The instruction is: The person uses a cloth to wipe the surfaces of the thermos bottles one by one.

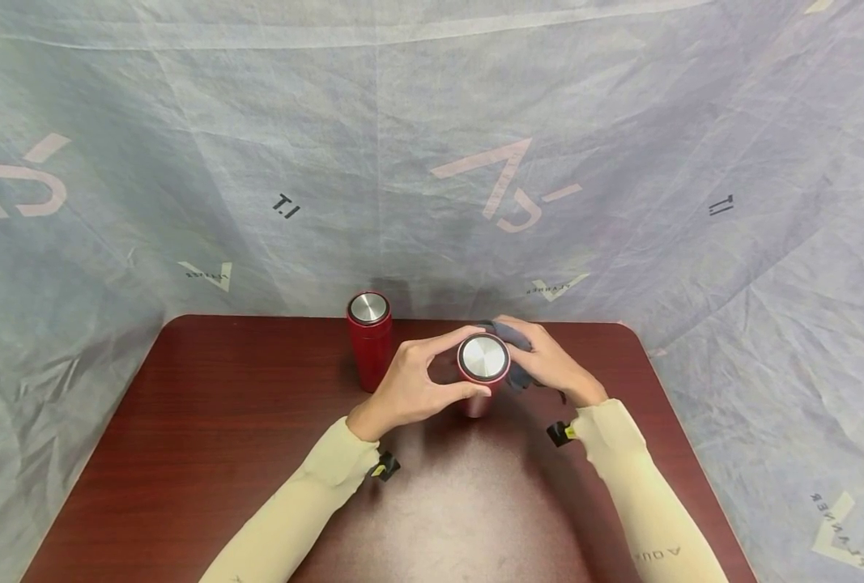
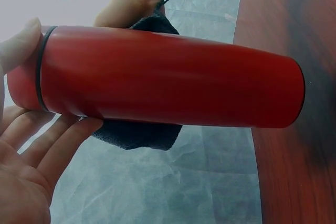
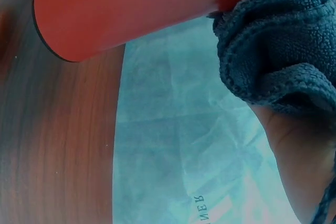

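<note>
A red thermos flask [image 2: 173, 80] with a black ring near its top and a silver lid [image 1: 483, 356] stands about upright between both hands. My left hand [image 1: 411, 385] grips it near the lid, thumb on the near side and fingers round the far side. With my right hand [image 1: 551, 360] I hold a dark blue-grey cloth [image 3: 286, 40] against the flask's right side. The cloth is bunched, looks like towelling and has a thin cord loop hanging off it. Part of the right hand is hidden behind the cloth in the right wrist view.
A second red thermos flask [image 1: 370, 344], also silver-lidded, stands to the left, just beyond my left hand. The dark red wooden table [image 1: 206, 437] has its far edge close behind the flasks. Creased grey sheeting [image 1: 373, 162] with printed letters surrounds the back and sides.
</note>
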Available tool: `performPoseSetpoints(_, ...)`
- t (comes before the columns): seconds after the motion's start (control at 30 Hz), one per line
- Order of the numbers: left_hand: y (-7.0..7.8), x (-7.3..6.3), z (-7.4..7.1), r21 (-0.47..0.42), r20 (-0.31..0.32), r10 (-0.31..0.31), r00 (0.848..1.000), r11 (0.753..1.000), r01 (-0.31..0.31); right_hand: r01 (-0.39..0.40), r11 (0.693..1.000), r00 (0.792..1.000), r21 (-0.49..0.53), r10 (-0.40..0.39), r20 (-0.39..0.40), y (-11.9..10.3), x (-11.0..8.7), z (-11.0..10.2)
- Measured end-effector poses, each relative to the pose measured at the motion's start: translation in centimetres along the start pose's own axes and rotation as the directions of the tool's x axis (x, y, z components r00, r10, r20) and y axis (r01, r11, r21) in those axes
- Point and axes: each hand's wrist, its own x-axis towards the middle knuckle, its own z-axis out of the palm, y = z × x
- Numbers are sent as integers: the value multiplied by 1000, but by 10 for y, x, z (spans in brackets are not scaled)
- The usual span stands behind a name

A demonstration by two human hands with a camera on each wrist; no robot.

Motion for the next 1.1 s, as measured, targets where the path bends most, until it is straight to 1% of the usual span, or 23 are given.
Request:
performPoseSetpoints(0.2, 0, 1, 0, -14, 0, -19, 1000, 1000, 19, 1, 1000, 996, 13, 0, -91, 1, -7, 5)
performPoseSetpoints(0.37, 0, 3, 0, -70, 5, -48, 999, 996, 48, 2, 999, 986, 48, 6, -169, 1, -17, 10)
performPoseSetpoints(0.5, 0, 6, -1, -84, 4, -75, 997, 994, 75, 33, 998, 972, 44, -22, -234, 1, -23, 15)
performPoseSetpoints(0.6, -1, 7, -2, -89, 3, -117, 993, 989, 117, 43, 999, 954, 31, -31, -299, 2, -27, 18)
performPoseSetpoints(0.67, -1, 9, -3, -99, 1, -169, 986, 981, 168, 36, 999, 940, 35, -22, -341, 2, -30, 21)
performPoseSetpoints(0.73, -2, 10, -5, -102, -3, -225, 974, 969, 224, 31, 998, 928, 47, -12, -373, 3, -33, 23)
performPoseSetpoints(0.87, -4, 14, -7, -97, -19, -327, 945, 941, 324, 26, 998, 910, 61, 2, -414, 4, -39, 26)
performPoseSetpoints(1.03, -7, 20, -8, -80, -14, -407, 913, 911, 405, 46, 996, 895, 76, -8, -447, 5, -45, 31)
performPoseSetpoints(1.1, -8, 23, -8, -77, -7, -427, 904, 902, 425, 56, 995, 889, 82, -12, -458, 5, -47, 33)
